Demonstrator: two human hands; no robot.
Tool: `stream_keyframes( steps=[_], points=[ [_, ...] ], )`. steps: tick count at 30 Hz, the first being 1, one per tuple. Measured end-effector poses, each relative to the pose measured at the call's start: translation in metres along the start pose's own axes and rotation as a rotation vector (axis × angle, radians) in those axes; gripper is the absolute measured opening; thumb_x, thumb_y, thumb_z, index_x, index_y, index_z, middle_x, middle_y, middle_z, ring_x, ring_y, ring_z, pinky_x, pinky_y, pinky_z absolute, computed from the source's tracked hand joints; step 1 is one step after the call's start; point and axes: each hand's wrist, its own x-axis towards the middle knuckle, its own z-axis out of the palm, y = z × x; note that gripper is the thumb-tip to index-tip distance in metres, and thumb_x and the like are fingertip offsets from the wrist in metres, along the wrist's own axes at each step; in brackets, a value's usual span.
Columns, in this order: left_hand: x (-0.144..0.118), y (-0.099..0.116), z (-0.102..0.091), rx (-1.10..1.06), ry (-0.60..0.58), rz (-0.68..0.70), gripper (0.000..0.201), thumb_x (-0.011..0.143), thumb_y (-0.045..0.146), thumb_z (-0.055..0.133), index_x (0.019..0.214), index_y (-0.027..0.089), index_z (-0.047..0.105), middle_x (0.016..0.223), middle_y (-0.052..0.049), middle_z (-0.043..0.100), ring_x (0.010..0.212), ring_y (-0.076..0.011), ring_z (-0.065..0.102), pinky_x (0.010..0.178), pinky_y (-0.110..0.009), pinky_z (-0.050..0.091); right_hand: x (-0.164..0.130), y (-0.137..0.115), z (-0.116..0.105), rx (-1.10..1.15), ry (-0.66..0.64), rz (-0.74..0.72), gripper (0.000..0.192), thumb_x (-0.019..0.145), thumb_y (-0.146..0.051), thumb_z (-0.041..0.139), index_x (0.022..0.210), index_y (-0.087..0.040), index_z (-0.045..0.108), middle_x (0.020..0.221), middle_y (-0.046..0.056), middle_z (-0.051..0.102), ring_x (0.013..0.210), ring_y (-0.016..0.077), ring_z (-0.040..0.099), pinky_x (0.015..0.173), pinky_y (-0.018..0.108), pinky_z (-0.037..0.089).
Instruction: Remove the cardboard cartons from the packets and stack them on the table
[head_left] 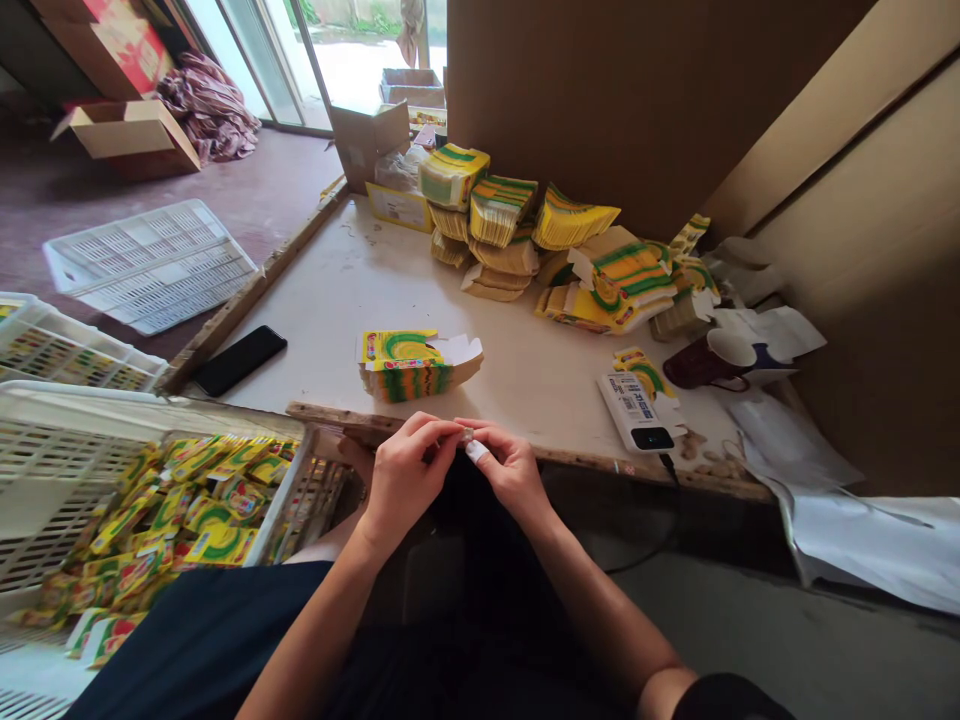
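My left hand (pixel 416 460) and my right hand (pixel 510 465) meet over my lap, just in front of the table's edge. The fingertips of both pinch together at one small pale thing, too little to name. White tape or a cover wraps my right thumb. Straight beyond my hands, a stack of flattened yellow-and-green cartons (pixel 409 380) lies on the white table (pixel 322 290), apart from my fingers. To the lower left, a white plastic crate (pixel 277 500) holds many small filled yellow-and-green packs (pixel 217 500).
Bundled cartons (pixel 502 210) and loose carton blanks (pixel 622 280) cover the table's back right. A black phone (pixel 241 360) lies at left. At right are a white device with a cable (pixel 634 412), a dark mug (pixel 709 360) and peanut-like shells (pixel 712 462). A cardboard wall (pixel 637 90) stands behind.
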Motion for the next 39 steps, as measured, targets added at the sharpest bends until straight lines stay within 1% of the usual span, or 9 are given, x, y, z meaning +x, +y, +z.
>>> stream_keyframes(
  steps=[3, 6, 9, 15, 19, 23, 31, 34, 39],
  points=[
    [0.000, 0.001, 0.000, -0.003, 0.011, -0.023, 0.008, 0.085, 0.019, 0.059, 0.088, 0.021, 0.066, 0.075, 0.003, 0.064, 0.054, -0.0064, 0.057, 0.054, -0.016, 0.046, 0.000, 0.001, 0.000, 0.010, 0.010, 0.011, 0.013, 0.078, -0.028, 0.063, 0.077, -0.022, 0.074, 0.105, 0.007, 0.074, 0.098, 0.0226, 0.068, 0.090, 0.039, 0.051],
    [0.000, 0.001, 0.001, 0.030, 0.022, 0.020, 0.007, 0.085, 0.018, 0.058, 0.082, 0.020, 0.064, 0.075, 0.003, 0.064, 0.054, -0.0061, 0.057, 0.055, -0.016, 0.045, 0.000, 0.000, 0.000, 0.034, -0.009, 0.040, 0.015, 0.080, -0.029, 0.061, 0.077, -0.022, 0.074, 0.101, 0.006, 0.075, 0.098, 0.0232, 0.068, 0.092, 0.039, 0.051],
    [-0.001, 0.001, 0.001, 0.076, 0.001, 0.066, 0.011, 0.086, 0.018, 0.056, 0.081, 0.020, 0.065, 0.075, 0.002, 0.066, 0.058, -0.0071, 0.059, 0.055, -0.016, 0.045, -0.001, -0.002, 0.000, 0.047, -0.024, 0.053, 0.016, 0.080, -0.028, 0.059, 0.078, -0.022, 0.074, 0.097, 0.005, 0.075, 0.099, 0.0234, 0.068, 0.093, 0.039, 0.051],
    [-0.002, 0.002, 0.001, 0.099, -0.035, 0.073, 0.013, 0.088, 0.019, 0.054, 0.083, 0.020, 0.067, 0.075, 0.001, 0.067, 0.057, -0.0078, 0.059, 0.053, -0.016, 0.045, -0.001, 0.000, -0.001, 0.008, -0.021, 0.020, 0.015, 0.080, -0.026, 0.058, 0.078, -0.022, 0.072, 0.098, 0.005, 0.075, 0.096, 0.0219, 0.068, 0.087, 0.036, 0.052],
    [-0.001, 0.001, 0.000, 0.094, -0.064, 0.074, 0.013, 0.088, 0.021, 0.055, 0.084, 0.019, 0.067, 0.074, 0.000, 0.067, 0.057, -0.0082, 0.059, 0.052, -0.017, 0.045, -0.002, 0.002, -0.002, -0.059, 0.006, -0.045, 0.012, 0.078, -0.023, 0.057, 0.077, -0.022, 0.069, 0.098, 0.005, 0.074, 0.093, 0.0208, 0.068, 0.085, 0.035, 0.052],
    [-0.001, 0.001, -0.002, 0.123, -0.095, 0.090, 0.015, 0.089, 0.023, 0.054, 0.085, 0.020, 0.068, 0.074, 0.000, 0.067, 0.058, -0.0088, 0.060, 0.054, -0.017, 0.046, -0.003, 0.002, -0.004, -0.169, -0.002, -0.137, 0.013, 0.079, -0.019, 0.055, 0.079, -0.023, 0.067, 0.100, 0.005, 0.074, 0.094, 0.0202, 0.068, 0.088, 0.037, 0.052],
    [-0.002, -0.001, -0.010, 0.256, -0.130, 0.186, 0.017, 0.090, 0.023, 0.051, 0.083, 0.022, 0.067, 0.077, 0.001, 0.071, 0.064, -0.0119, 0.065, 0.059, -0.020, 0.046, -0.006, -0.003, -0.002, -0.427, 0.006, -0.269, 0.015, 0.081, -0.017, 0.053, 0.081, -0.022, 0.067, 0.101, 0.008, 0.072, 0.096, 0.0194, 0.067, 0.088, 0.036, 0.052],
    [-0.002, -0.001, -0.011, 0.331, -0.138, 0.247, 0.019, 0.090, 0.024, 0.050, 0.083, 0.023, 0.067, 0.076, 0.001, 0.071, 0.063, -0.0132, 0.065, 0.058, -0.022, 0.045, -0.007, -0.003, -0.002, -0.487, -0.004, -0.286, 0.015, 0.078, -0.015, 0.055, 0.081, -0.022, 0.067, 0.103, 0.008, 0.071, 0.098, 0.0200, 0.066, 0.089, 0.036, 0.052],
    [-0.004, 0.004, -0.008, 0.416, -0.100, 0.324, 0.021, 0.089, 0.020, 0.048, 0.079, 0.022, 0.066, 0.072, 0.001, 0.070, 0.060, -0.0133, 0.063, 0.056, -0.023, 0.042, -0.010, -0.002, -0.002, -0.527, -0.004, -0.270, 0.016, 0.077, -0.014, 0.057, 0.082, -0.023, 0.070, 0.105, 0.006, 0.071, 0.100, 0.0197, 0.065, 0.090, 0.035, 0.052]
  ],
)
